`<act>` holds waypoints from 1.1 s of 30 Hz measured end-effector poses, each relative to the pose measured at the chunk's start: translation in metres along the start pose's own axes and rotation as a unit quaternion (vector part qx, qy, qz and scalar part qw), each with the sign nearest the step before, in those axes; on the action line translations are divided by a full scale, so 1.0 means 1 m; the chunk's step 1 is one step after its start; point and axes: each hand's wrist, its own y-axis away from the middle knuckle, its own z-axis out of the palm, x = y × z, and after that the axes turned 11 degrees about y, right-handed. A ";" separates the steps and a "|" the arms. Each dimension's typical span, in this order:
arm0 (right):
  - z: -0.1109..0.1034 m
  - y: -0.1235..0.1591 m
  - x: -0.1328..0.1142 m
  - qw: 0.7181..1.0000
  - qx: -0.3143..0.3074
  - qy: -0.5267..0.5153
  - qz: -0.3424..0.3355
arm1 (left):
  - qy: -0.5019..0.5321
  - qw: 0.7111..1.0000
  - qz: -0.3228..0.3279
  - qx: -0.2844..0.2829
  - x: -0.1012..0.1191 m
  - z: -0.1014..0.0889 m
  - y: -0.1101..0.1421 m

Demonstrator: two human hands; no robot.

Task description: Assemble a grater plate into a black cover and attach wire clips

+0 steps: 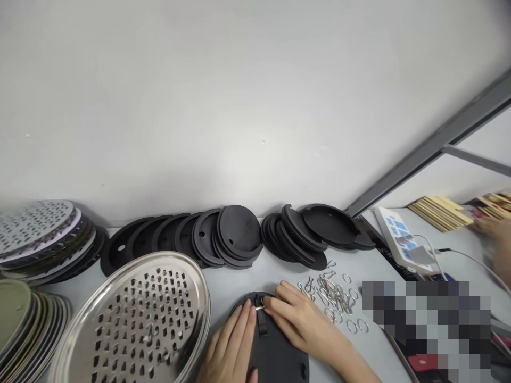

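A round black disc [275, 348] lies in front of me at the bottom of the view, with a short black strap [262, 322] near its top. My left hand [231, 346] rests on the disc's left side, its fingers stretched out and the fingertips beside the strap. Pinched in the fingers of my right hand [297, 319] is a thin silvery metal piece [259, 308], which crosses the strap's upper end. Its full shape is hidden by my fingers. Loose metal rings and clips [333, 292] lie in a pile just beyond my right hand.
A round metal grater plate [139, 324] stands left of my hands. Black discs [239, 231] line the wall, with more discs [331, 223] farther right. Stacked plates [35, 234] fill the left side. A white power strip [399, 239] and another person's hand [497, 234] are at right.
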 end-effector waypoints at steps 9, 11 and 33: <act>-0.005 0.006 0.009 0.993 0.049 -0.101 0.025 | 0.028 0.999 -0.023 -0.022 0.008 -0.018 -0.010; -0.007 0.007 0.008 0.992 0.061 -0.106 0.018 | 0.033 0.999 -0.024 -0.025 0.008 -0.019 -0.011; 0.002 0.007 -0.008 0.988 0.078 -0.132 0.007 | 0.106 0.988 -0.070 -0.093 0.017 -0.033 -0.006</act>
